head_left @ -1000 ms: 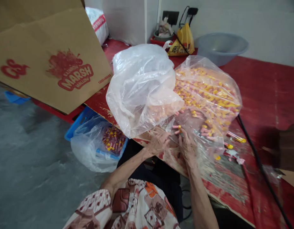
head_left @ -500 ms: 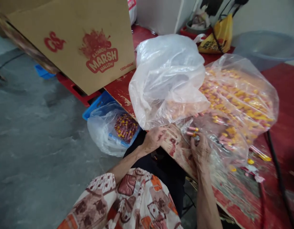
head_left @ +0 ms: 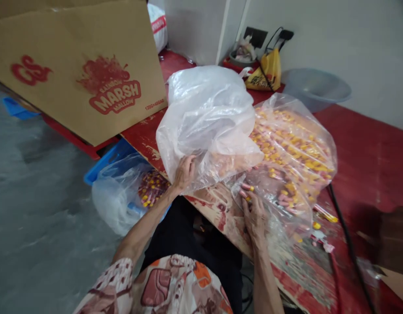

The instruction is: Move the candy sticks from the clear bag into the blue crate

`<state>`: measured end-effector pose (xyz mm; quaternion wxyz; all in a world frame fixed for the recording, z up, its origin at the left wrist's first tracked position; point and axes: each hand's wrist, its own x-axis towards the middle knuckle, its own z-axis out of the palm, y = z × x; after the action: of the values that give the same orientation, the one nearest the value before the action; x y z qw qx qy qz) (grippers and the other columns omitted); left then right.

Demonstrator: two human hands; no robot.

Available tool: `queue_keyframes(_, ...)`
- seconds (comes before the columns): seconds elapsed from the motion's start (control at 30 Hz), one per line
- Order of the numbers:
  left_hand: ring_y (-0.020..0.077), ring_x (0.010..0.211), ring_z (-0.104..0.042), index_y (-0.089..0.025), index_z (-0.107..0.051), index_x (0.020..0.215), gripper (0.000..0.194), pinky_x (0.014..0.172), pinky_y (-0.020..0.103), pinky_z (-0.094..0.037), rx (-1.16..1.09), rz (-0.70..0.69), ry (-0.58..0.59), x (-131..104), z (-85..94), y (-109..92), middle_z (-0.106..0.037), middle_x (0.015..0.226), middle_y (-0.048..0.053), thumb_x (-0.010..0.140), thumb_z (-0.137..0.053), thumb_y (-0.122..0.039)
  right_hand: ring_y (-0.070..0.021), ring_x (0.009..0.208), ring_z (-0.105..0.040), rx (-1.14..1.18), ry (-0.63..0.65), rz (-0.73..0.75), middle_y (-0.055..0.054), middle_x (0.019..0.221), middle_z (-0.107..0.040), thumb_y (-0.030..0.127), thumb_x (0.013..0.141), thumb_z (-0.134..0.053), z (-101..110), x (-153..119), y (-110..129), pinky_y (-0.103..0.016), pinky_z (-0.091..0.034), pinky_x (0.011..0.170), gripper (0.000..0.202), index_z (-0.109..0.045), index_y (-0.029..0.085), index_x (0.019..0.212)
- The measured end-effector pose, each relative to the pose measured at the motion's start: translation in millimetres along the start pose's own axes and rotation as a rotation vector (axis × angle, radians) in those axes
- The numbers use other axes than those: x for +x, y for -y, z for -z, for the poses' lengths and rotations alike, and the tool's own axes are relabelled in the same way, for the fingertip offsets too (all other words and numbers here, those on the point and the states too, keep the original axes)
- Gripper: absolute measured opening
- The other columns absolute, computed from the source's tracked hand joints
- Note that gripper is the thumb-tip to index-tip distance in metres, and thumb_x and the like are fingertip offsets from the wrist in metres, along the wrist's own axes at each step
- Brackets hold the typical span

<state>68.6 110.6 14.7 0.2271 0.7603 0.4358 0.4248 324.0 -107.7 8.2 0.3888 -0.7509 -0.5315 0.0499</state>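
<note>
My left hand (head_left: 184, 173) rests against the near left side of a cloudy white plastic bag (head_left: 208, 104), its fingers stretched over the film. By the mouth of a clear plastic bag (head_left: 322, 152), my right hand (head_left: 255, 218) has its fingers apart, with the tips touching small pink tubes with yellow caps (head_left: 246, 190). Many more such capped tubes (head_left: 283, 135) fill the clear bag. Whether any tube lies under my right fingers is hidden.
A cardboard marshmallow carton (head_left: 122, 56) stands at the left. Below the worn red table edge, a blue crate (head_left: 101, 163) holds a plastic bag of capped tubes (head_left: 151, 187). A black cable (head_left: 347, 244), loose tube pieces (head_left: 325, 213) and a basin (head_left: 315, 89) are at the right.
My left hand has moved from the table edge up and forward onto the white bag. My right hand stays by the tubes at the clear bag's mouth. The view has shifted right.
</note>
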Motion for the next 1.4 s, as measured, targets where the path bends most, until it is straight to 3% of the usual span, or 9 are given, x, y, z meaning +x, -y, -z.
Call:
queue_keyframes(0.13,0.0297,0.133,-0.066,-0.018,-0.062,0.148,0.041,0.119,0.046,-0.053,0.167,0.174,0.111,67.8,-68.3,-0.3,-0.071,0.138,0.016,0.109,-0.050,-0.017,-0.0282,0.113,-0.076,-0.032,-0.105,-0.065,-0.014,0.126,-0.081,0.066,0.116,-0.041,-5.0,-5.9,-6.1,-0.044,-0.060,0.099,0.059,-0.077,0.022,0.129)
queue_keyframes(0.23,0.0316,0.129,-0.067,-0.019,-0.062,0.152,0.044,0.115,0.046,-0.054,0.258,0.202,0.190,84.7,-83.6,2.7,-0.070,0.137,0.016,0.109,-0.054,-0.018,-0.0278,0.097,-0.074,-0.061,-0.270,-0.156,-0.015,0.114,-0.081,0.071,0.113,-0.045,-7.1,-9.9,-10.4,-0.042,-0.058,0.090,0.062,-0.078,0.020,0.125)
queue_keyframes(0.37,0.0303,0.121,-0.070,-0.022,-0.068,0.144,0.037,0.108,0.043,-0.058,0.143,0.128,0.154,82.1,-80.3,11.3,-0.073,0.129,0.014,0.110,-0.052,-0.023,-0.0259,0.084,-0.068,-0.077,-0.380,-0.316,-0.013,0.102,-0.077,0.075,0.109,-0.050,-4.7,-9.7,-4.9,-0.040,-0.054,0.081,0.064,-0.076,0.018,0.120)
queue_keyframes(0.5,0.0269,0.126,-0.072,-0.021,-0.067,0.138,0.031,0.115,0.041,-0.056,-0.048,0.139,0.029,81.7,-83.4,19.0,-0.075,0.134,0.014,0.112,-0.054,-0.029,-0.0258,0.093,-0.069,-0.027,-0.231,-0.313,-0.012,0.106,-0.077,0.068,0.111,-0.047,-3.4,-2.4,-0.4,-0.040,-0.056,0.087,0.055,-0.075,0.021,0.113)
queue_keyframes(0.73,0.0286,0.131,-0.070,-0.014,-0.065,0.135,0.030,0.121,0.044,-0.055,-0.071,0.174,-0.052,87.5,-87.0,19.1,-0.075,0.135,0.019,0.109,-0.053,-0.022,-0.0253,0.093,-0.068,-0.031,-0.436,-0.397,-0.010,0.097,-0.075,0.052,0.113,-0.045,-4.8,-2.8,-13.3,-0.039,-0.056,0.087,0.041,-0.068,0.025,0.091)
queue_keyframes(0.87,0.0324,0.143,-0.061,-0.016,-0.066,0.134,0.032,0.130,0.052,-0.046,0.011,0.130,-0.003,93.2,-76.6,11.2,-0.069,0.140,0.020,0.103,-0.056,-0.019,-0.0269,0.105,-0.069,-0.088,-0.433,-0.397,-0.013,0.111,-0.075,0.039,0.110,-0.041,-10.3,-1.3,-17.8,-0.041,-0.057,0.094,0.036,-0.073,0.024,0.107)
queue_keyframes(1.03,0.0359,0.145,-0.057,-0.013,-0.065,0.140,0.038,0.129,0.056,-0.045,0.073,-0.036,-0.144,44.3,-60.0,-17.6,-0.065,0.145,0.024,0.108,-0.049,-0.026,-0.0266,0.105,-0.069,-0.003,-0.498,-0.429,-0.013,0.111,-0.075,0.042,0.110,-0.043,-11.6,1.6,-20.3,-0.042,-0.056,0.098,0.036,-0.074,0.024,0.109)
queue_keyframes(1.23,0.0331,0.133,-0.068,-0.020,-0.063,0.152,0.044,0.115,0.049,-0.053,0.157,-0.515,0.389,-49.9,-69.8,-58.1,-0.073,0.143,0.019,0.112,-0.056,-0.038,-0.0239,0.087,-0.065,0.085,-0.475,-0.449,-0.007,0.090,-0.073,0.059,0.111,-0.045,-11.0,1.0,-22.0,-0.036,-0.053,0.084,0.047,-0.067,0.025,0.087)
queue_keyframes(1.4,0.0253,0.112,-0.072,-0.021,-0.068,0.141,0.032,0.103,0.040,-0.057,0.081,-0.563,0.644,-26.8,-74.4,-64.3,-0.077,0.120,0.012,0.116,-0.050,-0.032,-0.0251,0.090,-0.068,0.110,-0.421,-0.445,-0.009,0.096,-0.076,0.047,0.110,-0.049,-14.3,15.5,-28.8,-0.039,-0.055,0.089,0.033,-0.069,0.025,0.095)
